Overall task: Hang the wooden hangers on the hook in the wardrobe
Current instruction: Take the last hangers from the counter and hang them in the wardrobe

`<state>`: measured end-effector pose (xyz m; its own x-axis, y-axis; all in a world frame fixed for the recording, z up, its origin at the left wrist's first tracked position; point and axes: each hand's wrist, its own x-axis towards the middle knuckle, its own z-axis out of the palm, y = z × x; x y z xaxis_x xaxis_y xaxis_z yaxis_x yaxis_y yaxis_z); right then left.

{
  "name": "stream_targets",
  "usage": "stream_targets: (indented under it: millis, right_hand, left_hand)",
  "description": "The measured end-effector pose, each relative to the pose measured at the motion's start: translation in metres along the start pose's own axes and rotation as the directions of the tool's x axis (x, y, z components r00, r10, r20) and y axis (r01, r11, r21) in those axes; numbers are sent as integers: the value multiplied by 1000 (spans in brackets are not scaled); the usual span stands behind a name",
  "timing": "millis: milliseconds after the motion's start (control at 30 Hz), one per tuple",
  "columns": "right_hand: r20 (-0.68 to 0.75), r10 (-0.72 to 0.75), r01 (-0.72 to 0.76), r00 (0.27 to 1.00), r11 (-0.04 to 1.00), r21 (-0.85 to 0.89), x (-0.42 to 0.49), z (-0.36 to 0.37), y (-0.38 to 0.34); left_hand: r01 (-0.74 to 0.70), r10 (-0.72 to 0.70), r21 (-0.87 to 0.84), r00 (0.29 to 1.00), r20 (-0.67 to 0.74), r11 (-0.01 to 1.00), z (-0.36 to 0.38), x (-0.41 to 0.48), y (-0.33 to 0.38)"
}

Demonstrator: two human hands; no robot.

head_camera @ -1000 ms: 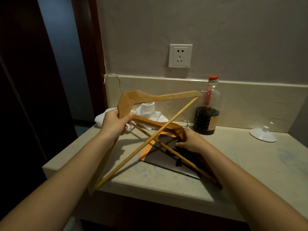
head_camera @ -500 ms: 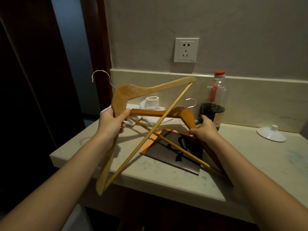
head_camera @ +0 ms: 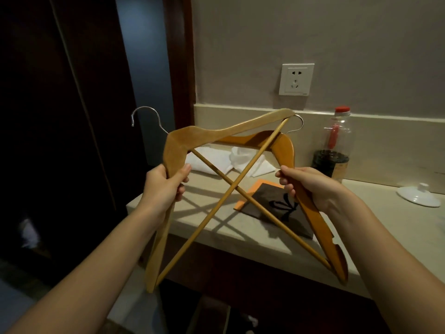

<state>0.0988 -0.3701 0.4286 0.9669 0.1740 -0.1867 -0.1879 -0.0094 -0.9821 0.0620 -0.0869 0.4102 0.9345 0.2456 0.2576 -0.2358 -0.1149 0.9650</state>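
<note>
Two wooden hangers are held up above the counter, their lower bars crossing in an X. My left hand point(head_camera: 166, 185) grips the pale hanger point(head_camera: 207, 136) at its bend, its metal hook point(head_camera: 144, 116) pointing up and left toward the dark opening. My right hand point(head_camera: 310, 186) grips the darker orange hanger point(head_camera: 286, 150) on its right arm; its hook point(head_camera: 297, 124) shows behind the pale hanger's tip. No wardrobe hook is visible.
A stone counter point(head_camera: 375, 227) carries white towels point(head_camera: 212, 160), an orange and grey card point(head_camera: 267, 201), a bottle with dark liquid point(head_camera: 334, 145) and a white lid point(head_camera: 420, 195). A wall socket point(head_camera: 296, 79) is above. Dark wardrobe panels point(head_camera: 60, 116) stand at the left.
Both hangers have been lifted higher off the counter, the orange one clear of the card. The view has shifted left toward the dark panels.
</note>
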Motion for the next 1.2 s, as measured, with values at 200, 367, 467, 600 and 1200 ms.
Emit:
stream_targets:
  millis: [200,367,467,600,1200]
  right_hand:
    - [166,17,-29,986,997,71,-21,101,18]
    - [325,75,-78,943,997,-4,-45,181,54]
    - [392,125,-117,912,992,-44,-58,223,89]
    - [453,236,-188,860,971,-148,-68,265,143]
    - [341,576,-148,743,639,-755,0,291,365]
  left_hand:
    - [-2,20,103,984,-175,995,-95,-68,8]
    - [95,-67,80,954,-293,992,-181,-137,-6]
    - [176,-140,62,915,-380,982,-226,-179,-25]
    - [290,-234,53,856,-462,956,-274,-233,-56]
    - [783,-618,-50,449,-645,621,-287,-340,-220]
